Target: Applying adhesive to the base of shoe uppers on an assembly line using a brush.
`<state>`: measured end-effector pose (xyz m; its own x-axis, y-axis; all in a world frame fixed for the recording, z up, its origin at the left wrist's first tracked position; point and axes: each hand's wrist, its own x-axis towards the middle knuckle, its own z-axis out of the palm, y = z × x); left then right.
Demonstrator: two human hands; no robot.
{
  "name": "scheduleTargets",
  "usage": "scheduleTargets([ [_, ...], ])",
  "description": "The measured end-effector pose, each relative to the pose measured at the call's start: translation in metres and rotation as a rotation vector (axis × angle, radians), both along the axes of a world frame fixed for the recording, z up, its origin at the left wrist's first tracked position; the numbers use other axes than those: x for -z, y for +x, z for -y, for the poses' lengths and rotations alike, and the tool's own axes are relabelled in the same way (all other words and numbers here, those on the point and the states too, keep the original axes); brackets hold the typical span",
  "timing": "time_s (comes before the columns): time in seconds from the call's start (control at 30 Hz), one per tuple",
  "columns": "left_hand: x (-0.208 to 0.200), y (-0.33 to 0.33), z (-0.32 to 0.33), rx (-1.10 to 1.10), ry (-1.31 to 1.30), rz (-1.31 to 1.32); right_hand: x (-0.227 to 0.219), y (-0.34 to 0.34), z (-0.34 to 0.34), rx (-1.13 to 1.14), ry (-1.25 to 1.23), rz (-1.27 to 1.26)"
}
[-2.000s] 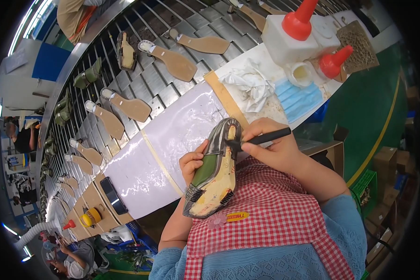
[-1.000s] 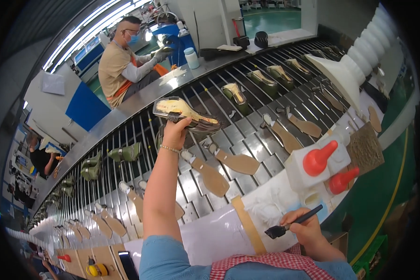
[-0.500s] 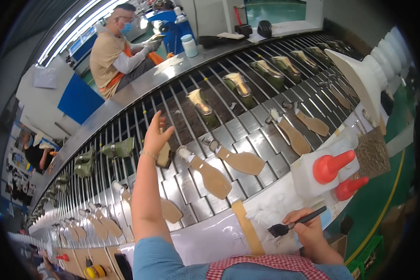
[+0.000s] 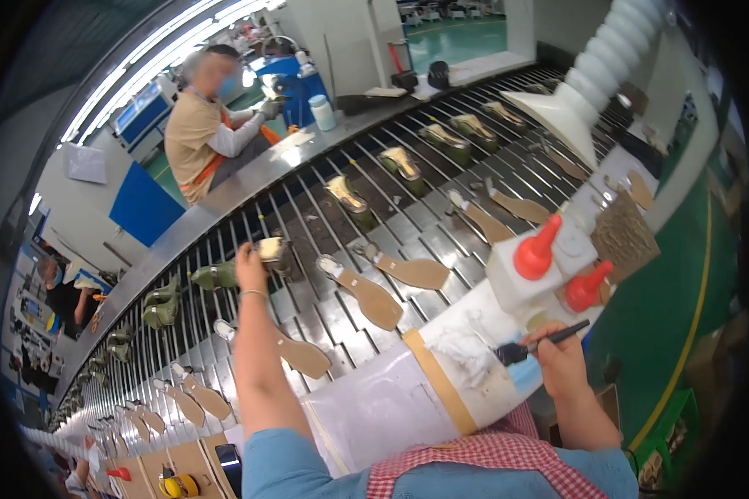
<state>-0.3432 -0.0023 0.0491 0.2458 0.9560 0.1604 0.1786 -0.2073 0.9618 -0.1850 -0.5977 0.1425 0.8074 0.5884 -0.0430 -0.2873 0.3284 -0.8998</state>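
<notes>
On the conveyor, my left hand [image 4: 248, 268] is closed at the near-left end of a shoe upper on a last [image 4: 273, 249], its bottom tan and facing up. My fingertips are partly hidden there. My right hand [image 4: 562, 364] grips a black brush [image 4: 528, 348], its bristles pointing left above white cloth-like material [image 4: 464, 353]. Tan shoe soles with heels lie along the conveyor's near side, one sole [image 4: 370, 301] right of my left arm and another sole [image 4: 302, 356] partly behind it. Green shoe uppers, like this upper [image 4: 349, 201], stand along the far side.
Two white bottles with red nozzle caps [image 4: 534, 254] stand on the bench at right, by a rough brown block [image 4: 624, 226]. A white exhaust hose [image 4: 595, 75] hangs above. Across the conveyor [image 4: 308, 166] sits a masked person [image 4: 204, 137]. A phone [image 4: 229, 467] lies at lower left.
My left hand has come down from open, spread fingers and closed at the shoe upper. My right hand has raised the brush slightly to the right. The whole view has shifted.
</notes>
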Motion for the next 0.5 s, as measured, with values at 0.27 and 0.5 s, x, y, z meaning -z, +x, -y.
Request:
scheduleTargets([
  [0.27, -0.168, -0.106, 0.128, 0.488, 0.105, -0.184, -0.027, 0.050, 0.034, 0.196, -0.339, 0.467],
  [0.5, -0.130, -0.131, 0.168, 0.933, -0.359, -0.417, 0.006, 0.073, 0.034, 0.109, -0.688, 0.724],
])
